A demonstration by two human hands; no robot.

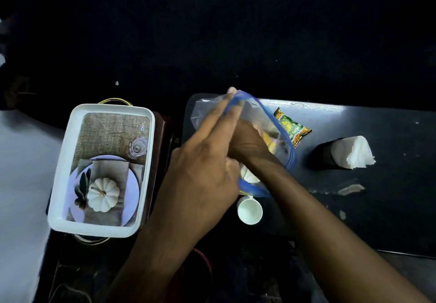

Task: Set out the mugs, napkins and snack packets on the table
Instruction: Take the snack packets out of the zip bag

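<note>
A clear plastic bag with a blue zip rim (pixel 289 148) lies on the dark table (pixel 389 142). My right hand (pixel 247 143) reaches inside it, among yellow packets; what it grips is hidden. My left hand (pixel 207 161) presses flat against the bag's left side, fingers on its rim. A small white mug (pixel 249 212) stands on the table just below the bag. A green and yellow snack packet (pixel 292 129) lies to the right of the bag. Further right, a dark holder with white napkins (pixel 346 152) lies on its side.
A white tray with a printed pumpkin picture (pixel 103 170) rests on a dark stand left of the table. The table surface shows worn, scratched patches (pixel 349 188) on the right. The floor beyond is dark.
</note>
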